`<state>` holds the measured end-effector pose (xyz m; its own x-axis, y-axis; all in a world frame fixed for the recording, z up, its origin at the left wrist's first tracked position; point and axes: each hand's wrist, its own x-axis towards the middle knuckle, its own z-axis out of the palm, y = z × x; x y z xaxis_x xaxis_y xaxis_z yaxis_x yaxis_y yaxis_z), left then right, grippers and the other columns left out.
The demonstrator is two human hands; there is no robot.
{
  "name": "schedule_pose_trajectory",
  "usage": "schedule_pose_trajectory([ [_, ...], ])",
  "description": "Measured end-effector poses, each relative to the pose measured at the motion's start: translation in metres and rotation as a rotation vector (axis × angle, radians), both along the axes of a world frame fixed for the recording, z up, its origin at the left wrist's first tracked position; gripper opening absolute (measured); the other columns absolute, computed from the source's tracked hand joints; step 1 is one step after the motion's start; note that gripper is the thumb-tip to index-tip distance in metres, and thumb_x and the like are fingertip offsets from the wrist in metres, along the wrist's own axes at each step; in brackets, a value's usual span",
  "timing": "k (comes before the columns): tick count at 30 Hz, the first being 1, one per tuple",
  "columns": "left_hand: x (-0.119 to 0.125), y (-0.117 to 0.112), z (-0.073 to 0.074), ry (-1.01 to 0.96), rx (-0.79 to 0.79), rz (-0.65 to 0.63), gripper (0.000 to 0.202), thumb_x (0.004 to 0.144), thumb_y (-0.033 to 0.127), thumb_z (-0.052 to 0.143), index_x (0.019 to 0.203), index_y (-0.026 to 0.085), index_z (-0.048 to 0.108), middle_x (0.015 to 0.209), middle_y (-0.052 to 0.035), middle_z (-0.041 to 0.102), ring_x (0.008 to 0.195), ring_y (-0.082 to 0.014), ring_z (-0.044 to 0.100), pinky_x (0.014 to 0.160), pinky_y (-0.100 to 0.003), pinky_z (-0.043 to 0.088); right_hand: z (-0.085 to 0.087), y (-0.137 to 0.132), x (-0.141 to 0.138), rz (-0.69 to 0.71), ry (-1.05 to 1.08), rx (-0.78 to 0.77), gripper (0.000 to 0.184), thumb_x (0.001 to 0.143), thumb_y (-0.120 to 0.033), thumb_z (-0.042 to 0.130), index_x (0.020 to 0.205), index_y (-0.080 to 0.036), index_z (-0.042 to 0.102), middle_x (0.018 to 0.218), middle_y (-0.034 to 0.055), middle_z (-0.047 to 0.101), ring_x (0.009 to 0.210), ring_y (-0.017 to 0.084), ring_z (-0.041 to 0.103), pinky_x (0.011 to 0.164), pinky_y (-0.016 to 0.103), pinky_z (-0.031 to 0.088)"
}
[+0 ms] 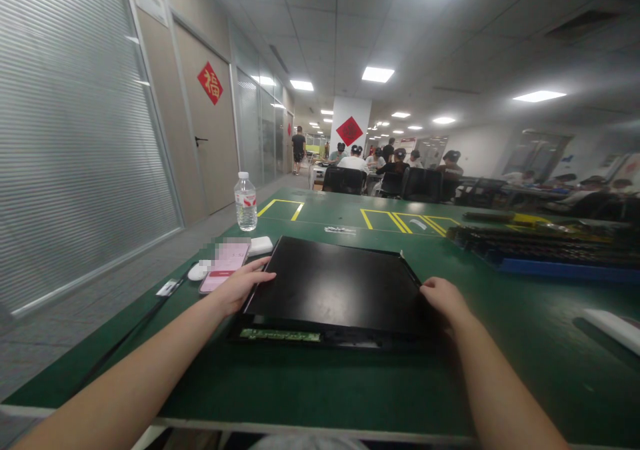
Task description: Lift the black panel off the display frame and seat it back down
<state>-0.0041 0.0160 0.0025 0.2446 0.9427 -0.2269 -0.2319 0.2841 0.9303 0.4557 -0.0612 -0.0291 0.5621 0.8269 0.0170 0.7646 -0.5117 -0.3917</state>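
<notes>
In front of me is a black LCD panel point(340, 283), with a strip of green circuit board point(280, 335) along its near edge. My left hand point(245, 283) grips the panel's left side, thumb on top and fingers against the edge. At the opposite side, my right hand point(444, 298) is closed on the right edge, its fingertips partly hidden. The panel lies over the green table, slightly tilted; whether its underside touches the table I cannot tell. Just beyond my left hand lies a phone point(231, 263) with a pink screen, partly blurred out.
A water bottle point(246, 202) stands at the table's far left, near a white case point(261, 245). Stacked dark panels point(480, 243) with a blue edge sit at the right, and a white bar point(613, 329) lies nearer. Yellow tape point(367, 219) marks the green table point(400, 390). Several people sit beyond.
</notes>
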Motion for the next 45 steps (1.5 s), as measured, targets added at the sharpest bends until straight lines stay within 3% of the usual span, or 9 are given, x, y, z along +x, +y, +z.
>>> schedule_pose_trajectory([
  [18,0.002,-0.011,0.013,0.001,0.056,-0.03,0.086,0.067,0.007,0.078,0.147,0.021,0.047,0.111,-0.0111,0.078,0.095,-0.0274,0.076,0.076,-0.03,0.062,-0.002,0.001,0.003,0.004,-0.009,0.014,0.025,0.079,-0.03,0.054,0.091,-0.019,0.074,0.097,0.0113,0.075,0.086,0.024,0.069,0.072,0.031,0.049],
  [23,0.001,-0.01,0.012,-0.025,0.128,-0.064,0.081,0.063,0.014,0.083,0.139,0.024,0.057,0.116,-0.0096,0.076,0.102,-0.0297,0.073,0.084,-0.033,0.06,-0.004,0.001,0.003,0.003,-0.011,0.018,0.025,0.081,-0.031,0.054,0.091,-0.02,0.073,0.099,0.0112,0.074,0.092,0.026,0.069,0.074,0.031,0.05],
  [29,0.0,-0.011,0.012,-0.051,0.186,-0.077,0.08,0.06,0.022,0.087,0.136,0.022,0.061,0.118,-0.0116,0.075,0.104,-0.0317,0.073,0.085,-0.034,0.06,-0.006,0.003,0.003,-0.045,0.033,0.084,0.052,0.079,-0.032,0.057,0.129,-0.019,0.062,0.112,0.0123,0.071,0.101,0.027,0.068,0.079,0.032,0.05],
  [36,0.004,-0.013,0.014,-0.144,0.214,-0.147,0.088,0.064,0.012,0.083,0.145,0.022,0.05,0.122,-0.0119,0.073,0.099,-0.0296,0.074,0.088,-0.037,0.06,-0.002,0.005,0.0,-0.021,0.104,0.103,0.063,0.089,-0.037,0.049,0.149,-0.019,0.043,0.094,0.0086,0.073,0.089,0.025,0.069,0.078,0.032,0.049],
  [38,0.004,-0.013,0.014,-0.173,0.233,-0.153,0.091,0.064,0.011,0.082,0.147,0.023,0.047,0.125,-0.0113,0.072,0.102,-0.0294,0.073,0.091,-0.038,0.058,-0.001,0.006,-0.001,-0.021,0.114,0.12,0.057,0.091,-0.039,0.047,0.143,-0.017,0.051,0.098,0.0103,0.074,0.093,0.025,0.069,0.081,0.032,0.049],
  [41,0.005,-0.014,0.014,-0.184,0.255,-0.151,0.093,0.064,0.011,0.081,0.148,0.025,0.045,0.127,-0.0101,0.071,0.108,-0.0298,0.071,0.094,-0.039,0.057,0.001,0.007,-0.004,-0.002,0.11,0.135,0.043,0.092,-0.04,0.048,0.116,-0.014,0.071,0.109,0.0137,0.073,0.103,0.027,0.068,0.084,0.032,0.049],
  [45,0.005,-0.015,0.015,-0.154,0.281,-0.121,0.09,0.064,0.013,0.079,0.147,0.026,0.047,0.128,-0.008,0.071,0.112,-0.031,0.068,0.095,-0.039,0.056,0.001,0.004,-0.005,0.0,0.211,0.208,0.039,0.089,-0.044,0.052,0.097,-0.015,0.076,0.107,0.0138,0.075,0.102,0.028,0.069,0.084,0.032,0.05],
])
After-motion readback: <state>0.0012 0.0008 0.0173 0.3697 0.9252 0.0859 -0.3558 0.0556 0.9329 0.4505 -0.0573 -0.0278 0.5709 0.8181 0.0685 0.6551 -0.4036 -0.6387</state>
